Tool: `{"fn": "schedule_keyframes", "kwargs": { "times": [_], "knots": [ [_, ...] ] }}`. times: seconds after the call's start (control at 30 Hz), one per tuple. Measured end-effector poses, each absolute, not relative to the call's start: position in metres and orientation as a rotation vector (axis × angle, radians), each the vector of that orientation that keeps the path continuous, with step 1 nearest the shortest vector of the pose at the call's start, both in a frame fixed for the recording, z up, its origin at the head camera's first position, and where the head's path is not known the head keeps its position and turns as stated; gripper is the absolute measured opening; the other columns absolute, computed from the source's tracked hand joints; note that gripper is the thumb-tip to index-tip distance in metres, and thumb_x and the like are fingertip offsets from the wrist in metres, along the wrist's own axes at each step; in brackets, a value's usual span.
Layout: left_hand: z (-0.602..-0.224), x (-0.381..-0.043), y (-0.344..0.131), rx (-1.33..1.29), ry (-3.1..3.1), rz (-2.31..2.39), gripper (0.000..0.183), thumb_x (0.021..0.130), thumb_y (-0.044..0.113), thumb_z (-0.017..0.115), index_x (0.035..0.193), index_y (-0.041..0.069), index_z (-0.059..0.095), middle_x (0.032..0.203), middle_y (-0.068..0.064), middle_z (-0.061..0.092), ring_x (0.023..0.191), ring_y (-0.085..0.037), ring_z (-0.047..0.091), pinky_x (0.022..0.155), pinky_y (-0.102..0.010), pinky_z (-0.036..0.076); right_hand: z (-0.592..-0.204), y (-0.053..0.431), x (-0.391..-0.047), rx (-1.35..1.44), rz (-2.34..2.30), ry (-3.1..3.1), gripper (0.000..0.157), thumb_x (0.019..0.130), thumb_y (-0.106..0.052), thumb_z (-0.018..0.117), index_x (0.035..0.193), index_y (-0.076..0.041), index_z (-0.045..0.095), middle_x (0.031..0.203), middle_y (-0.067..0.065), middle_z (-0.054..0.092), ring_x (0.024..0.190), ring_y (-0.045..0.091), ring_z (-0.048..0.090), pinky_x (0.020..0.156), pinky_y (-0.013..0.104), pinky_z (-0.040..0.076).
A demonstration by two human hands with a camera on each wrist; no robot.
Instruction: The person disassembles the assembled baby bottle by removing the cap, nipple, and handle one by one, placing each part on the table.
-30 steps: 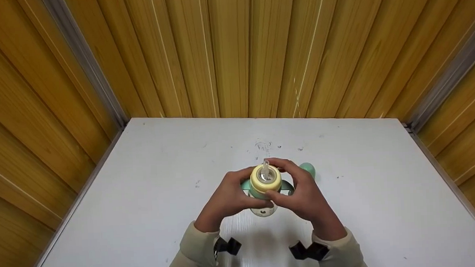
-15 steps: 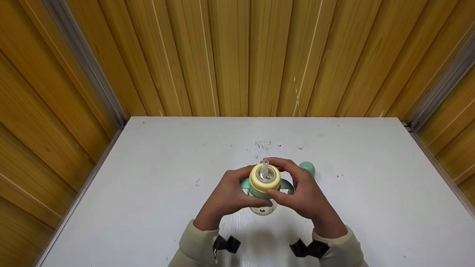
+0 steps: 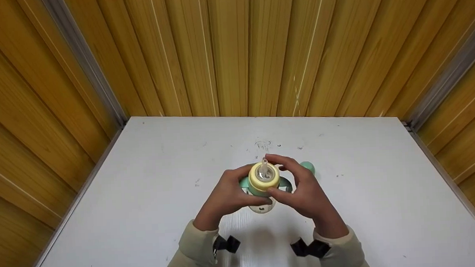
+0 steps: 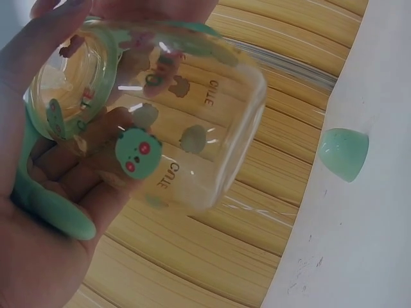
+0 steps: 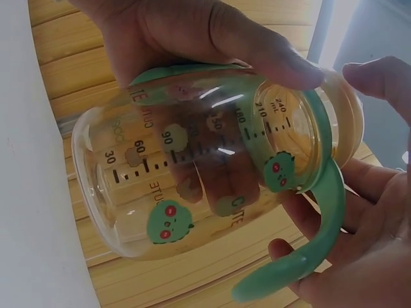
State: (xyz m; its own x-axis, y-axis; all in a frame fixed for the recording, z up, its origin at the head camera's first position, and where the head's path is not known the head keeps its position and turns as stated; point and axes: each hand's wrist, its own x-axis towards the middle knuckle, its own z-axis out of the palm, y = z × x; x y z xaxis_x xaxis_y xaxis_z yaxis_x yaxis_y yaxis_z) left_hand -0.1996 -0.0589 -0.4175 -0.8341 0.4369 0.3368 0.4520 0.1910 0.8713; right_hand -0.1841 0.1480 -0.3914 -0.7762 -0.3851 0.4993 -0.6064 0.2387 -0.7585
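A clear baby bottle (image 5: 128, 199) with printed green cartoon faces and a measuring scale is held up over the table, tilted, its teat upward in the head view. Around its neck run a green handle ring (image 5: 321, 218) and a yellow collar (image 3: 258, 185), with a clear teat (image 3: 264, 170) on top. My left hand (image 3: 233, 193) grips the bottle's body from the left, thumb across the near side. At the collar, my right hand (image 3: 304, 188) pinches with the thumb in front; its index finger extends past the far side, near the teat.
A green domed bottle cap (image 3: 308, 167) stands on the white table (image 3: 164, 201), just beyond my right hand. Yellow wood-patterned panels (image 3: 234, 53) wall in the table at the back and sides. Black camera mounts (image 3: 310, 248) sit at both wrists.
My right index finger has lifted and stretched out from the collar's far side. The bottle has shifted very slightly up in the view. My left hand keeps its grip.
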Motion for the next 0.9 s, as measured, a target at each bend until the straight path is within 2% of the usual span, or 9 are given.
{"fn": "schedule_keyframes", "kwargs": {
  "times": [0.2, 0.37, 0.63, 0.9],
  "knots": [
    [-0.418, -0.2, -0.057, -0.856, -2.414, -1.754, 0.068, 0.068, 0.039, 0.087, 0.129, 0.03, 0.06, 0.12, 0.009, 0.067, 0.104, -0.012, 0.063, 0.088, -0.032, 0.053, -0.389, 0.145, -0.182, 0.807, 1.488, -2.335, 0.07, 0.074, -0.022, 0.083, 0.137, -0.027, 0.053, 0.129, -0.008, 0.06, 0.119, 0.012, 0.051, 0.099, 0.039, 0.04],
    [-0.417, -0.199, -0.056, -0.79, -2.428, -1.708, 0.066, 0.07, 0.043, 0.085, 0.13, 0.029, 0.059, 0.121, 0.01, 0.066, 0.106, -0.01, 0.063, 0.089, -0.031, 0.053, -0.389, 0.141, -0.181, 0.702, 1.436, -2.331, 0.073, 0.069, -0.029, 0.088, 0.134, -0.03, 0.055, 0.123, -0.009, 0.061, 0.115, 0.01, 0.053, 0.099, 0.043, 0.041],
    [-0.414, -0.197, -0.053, -0.727, -2.422, -1.62, 0.067, 0.073, 0.042, 0.083, 0.132, 0.026, 0.059, 0.123, 0.008, 0.066, 0.106, -0.01, 0.063, 0.088, -0.032, 0.053, -0.391, 0.133, -0.179, 0.568, 1.391, -2.328, 0.07, 0.063, -0.04, 0.09, 0.124, -0.023, 0.06, 0.119, -0.011, 0.06, 0.11, 0.009, 0.05, 0.095, 0.041, 0.039],
    [-0.414, -0.195, -0.049, -0.708, -2.445, -1.565, 0.063, 0.074, 0.042, 0.083, 0.131, 0.026, 0.06, 0.12, 0.009, 0.067, 0.102, -0.009, 0.064, 0.085, -0.03, 0.053, -0.391, 0.13, -0.178, 0.518, 1.375, -2.339, 0.07, 0.062, -0.043, 0.09, 0.12, -0.018, 0.062, 0.117, -0.008, 0.06, 0.111, 0.01, 0.051, 0.097, 0.041, 0.039]
  ]
}}
